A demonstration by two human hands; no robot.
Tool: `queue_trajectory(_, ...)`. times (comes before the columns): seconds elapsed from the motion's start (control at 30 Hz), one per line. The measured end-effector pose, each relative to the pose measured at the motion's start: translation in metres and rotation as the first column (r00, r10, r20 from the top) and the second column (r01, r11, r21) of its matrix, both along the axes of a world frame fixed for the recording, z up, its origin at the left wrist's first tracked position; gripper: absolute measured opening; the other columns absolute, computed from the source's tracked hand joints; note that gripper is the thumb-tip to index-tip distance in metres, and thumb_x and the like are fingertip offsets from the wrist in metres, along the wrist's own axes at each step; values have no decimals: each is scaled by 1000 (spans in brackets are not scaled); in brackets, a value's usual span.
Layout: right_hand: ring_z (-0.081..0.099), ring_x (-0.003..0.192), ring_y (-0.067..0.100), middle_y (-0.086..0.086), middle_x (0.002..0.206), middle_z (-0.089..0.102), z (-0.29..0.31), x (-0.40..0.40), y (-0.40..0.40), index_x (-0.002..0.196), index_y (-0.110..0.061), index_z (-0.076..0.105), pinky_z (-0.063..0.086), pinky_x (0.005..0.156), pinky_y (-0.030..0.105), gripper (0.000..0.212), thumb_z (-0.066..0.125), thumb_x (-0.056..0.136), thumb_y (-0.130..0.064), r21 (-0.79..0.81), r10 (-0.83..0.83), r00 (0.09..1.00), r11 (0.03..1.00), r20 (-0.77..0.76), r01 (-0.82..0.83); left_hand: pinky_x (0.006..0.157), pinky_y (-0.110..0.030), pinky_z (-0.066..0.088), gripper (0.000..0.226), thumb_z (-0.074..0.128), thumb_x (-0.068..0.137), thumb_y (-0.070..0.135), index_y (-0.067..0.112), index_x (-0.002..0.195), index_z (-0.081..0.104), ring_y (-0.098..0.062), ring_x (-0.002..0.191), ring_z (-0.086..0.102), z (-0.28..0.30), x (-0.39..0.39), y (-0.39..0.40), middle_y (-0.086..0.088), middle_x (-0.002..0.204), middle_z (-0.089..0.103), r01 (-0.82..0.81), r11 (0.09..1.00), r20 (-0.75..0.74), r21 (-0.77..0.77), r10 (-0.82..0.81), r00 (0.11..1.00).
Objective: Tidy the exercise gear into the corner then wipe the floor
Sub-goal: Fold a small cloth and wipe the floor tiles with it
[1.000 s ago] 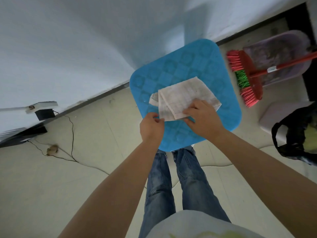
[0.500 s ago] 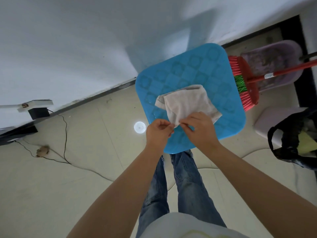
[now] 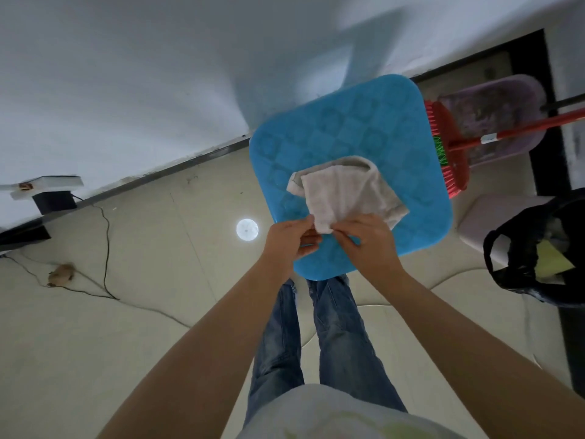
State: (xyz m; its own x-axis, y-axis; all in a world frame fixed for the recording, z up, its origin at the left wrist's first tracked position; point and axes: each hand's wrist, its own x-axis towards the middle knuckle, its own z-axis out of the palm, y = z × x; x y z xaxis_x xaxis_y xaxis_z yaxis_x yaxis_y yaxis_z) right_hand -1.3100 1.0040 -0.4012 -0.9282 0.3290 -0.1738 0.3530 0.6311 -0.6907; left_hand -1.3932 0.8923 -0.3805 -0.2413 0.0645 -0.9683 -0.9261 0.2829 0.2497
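A pale folded cloth [image 3: 345, 188] lies on the top of a blue plastic stool [image 3: 348, 128] that stands against the white wall. My left hand [image 3: 288, 239] and my right hand [image 3: 364, 240] meet at the cloth's near corner, and both pinch its edge with fingertips. The rest of the cloth spreads away from me over the stool's patterned seat. My jeans-clad legs stand right below the stool.
A red broom [image 3: 449, 150] and a purple dustpan [image 3: 493, 118] lean at the right by a dark doorway. A black bag [image 3: 531, 248] sits at the right over a pale lid. A cable [image 3: 104, 248] and a small brown object [image 3: 61, 274] lie on the tiled floor at left.
The cloth has been folded smaller and bunched. My right hand slid off its top to the near corner, where both hands now pinch it together.
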Motion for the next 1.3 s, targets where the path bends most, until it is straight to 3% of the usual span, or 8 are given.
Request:
queue_trajectory(0.17,47,73,16,13,62,71,-2,3,0,69,3,74,38,71,24,30,51,73,-17,47,49,999,998,-7,-48,58,-9,53,21,62,88,2,-10,105,65,-8,58,57,0,4,-1,-2,64,58,122,992,-140,-33,-125,982)
queue_trajectory(0.4,56,88,24,16,85,72,21,-52,22,87,3,71,46,78,30,31,47,73,-11,243,104,992,966,-65,-85,68,-17,51,20,64,87,6,5,106,55,-7,61,55,10,7,-12,3,70,58,175,976,-260,-133,-205,944)
queue_trajectory(0.53,50,118,29,7,118,62,30,-115,15,119,-12,56,36,99,38,34,49,86,-14,157,372,772,845,516,-512,80,-26,52,33,60,89,5,-4,120,56,-9,64,54,15,2,-21,2,71,57,218,963,-241,-157,-251,937)
queue_trajectory(0.67,54,114,22,3,118,64,50,-130,20,116,-17,64,39,91,29,31,51,88,-11,-25,442,679,848,586,-530,82,-35,51,16,56,91,3,0,98,69,-21,78,55,38,-12,-29,-8,77,58,325,924,-327,-203,-377,867)
queue_trajectory(0.83,57,66,-14,17,101,68,128,-124,54,99,3,69,37,57,-1,20,57,82,6,-227,276,916,950,292,-214,61,-12,36,22,57,91,10,1,106,70,-14,76,52,110,-48,-24,-2,82,61,570,764,-537,-303,-630,560)
queue_trajectory(0.93,49,51,-24,-3,76,61,178,-119,68,91,-3,65,34,54,-5,17,58,82,10,-239,204,959,959,198,-155,62,-4,34,23,57,91,13,8,109,69,-12,82,55,165,-67,-12,-2,90,64,631,677,-627,-379,-689,363)
queue_trajectory(1.2,53,67,-8,-17,75,51,245,-108,81,111,-13,63,36,67,-2,40,57,80,10,-124,102,994,987,-26,-105,93,-31,40,46,40,90,32,7,125,57,-26,108,56,245,-82,1,-12,112,61,630,405,-594,-663,-796,-114)
queue_trajectory(1.3,47,74,11,4,71,64,229,-85,71,77,1,72,26,79,-8,23,51,69,-5,117,214,970,973,-119,-200,89,-32,39,31,42,95,20,7,117,60,-26,113,50,224,-72,-1,-12,115,56,607,235,-472,-759,-840,-266)
